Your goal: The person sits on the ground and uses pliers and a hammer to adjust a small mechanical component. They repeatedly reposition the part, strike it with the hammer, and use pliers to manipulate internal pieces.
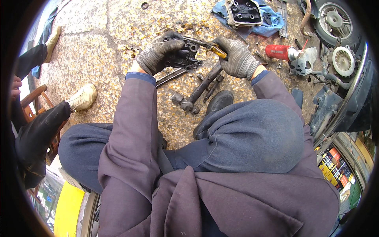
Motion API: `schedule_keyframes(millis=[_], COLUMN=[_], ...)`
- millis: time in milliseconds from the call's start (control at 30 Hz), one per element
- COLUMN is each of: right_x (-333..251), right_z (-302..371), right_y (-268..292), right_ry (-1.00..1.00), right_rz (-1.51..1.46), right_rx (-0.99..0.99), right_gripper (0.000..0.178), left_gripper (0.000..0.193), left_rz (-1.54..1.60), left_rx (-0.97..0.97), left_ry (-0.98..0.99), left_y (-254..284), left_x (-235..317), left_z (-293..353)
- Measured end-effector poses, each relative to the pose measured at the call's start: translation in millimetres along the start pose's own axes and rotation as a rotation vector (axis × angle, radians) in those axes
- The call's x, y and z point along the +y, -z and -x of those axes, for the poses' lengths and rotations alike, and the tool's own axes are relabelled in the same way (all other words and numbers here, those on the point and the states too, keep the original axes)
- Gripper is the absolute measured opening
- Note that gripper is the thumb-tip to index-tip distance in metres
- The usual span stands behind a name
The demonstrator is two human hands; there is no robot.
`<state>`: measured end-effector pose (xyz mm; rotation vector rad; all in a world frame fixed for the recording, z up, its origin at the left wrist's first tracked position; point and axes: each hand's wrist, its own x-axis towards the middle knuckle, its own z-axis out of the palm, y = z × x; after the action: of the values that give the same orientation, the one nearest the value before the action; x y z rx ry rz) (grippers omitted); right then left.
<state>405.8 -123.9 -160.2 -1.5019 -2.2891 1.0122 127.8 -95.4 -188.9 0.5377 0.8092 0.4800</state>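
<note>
My left hand, in a grey work glove, is closed around a black metal engine part with round bosses and holes. In my right hand, gloved the same way, is a yellow-handled tool. Its slim metal front reaches left to the top of the engine part; whether it is pliers or a screwdriver I cannot make out. Both hands are held above the ground in front of my knees. Below them a hammer lies on the ground, its handle slanting up toward my right hand.
Dark metal rods lie beside the hammer. A dark engine cover rests on a blue cloth. To the right are a red spray can, a wheel and a pale fan. Another person's shoe is at left, near a wooden chair.
</note>
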Motion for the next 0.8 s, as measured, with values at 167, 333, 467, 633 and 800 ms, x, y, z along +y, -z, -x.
schedule_keyframes(millis=[167, 333, 467, 633, 800], right_x=[-2, -7, -7, -6, -20], right_z=[-2, -4, -4, -5, -8], right_y=[4, 7, 4, 0, 3], right_ry=[-0.123, -0.159, -0.211, -0.251, -0.376], right_rz=[0.058, 0.083, 0.117, 0.136, 0.174], right_rx=[-0.132, -0.14, -0.154, -0.144, -0.203], right_gripper=[0.046, 0.044, 0.042, 0.043, 0.044], left_gripper=[0.045, 0.042, 0.04, 0.044, 0.052], left_rz=[-0.057, -0.16, -0.339, -0.468, -0.71], left_rx=[0.035, 0.124, 0.257, 0.343, 0.473], left_ry=[-0.023, -0.017, -0.092, -0.108, -0.064], left_y=[-2, -6, -14, -21, -32], left_x=[1, 6, 7, 9, 16], left_z=[1, 0, -3, -5, -12])
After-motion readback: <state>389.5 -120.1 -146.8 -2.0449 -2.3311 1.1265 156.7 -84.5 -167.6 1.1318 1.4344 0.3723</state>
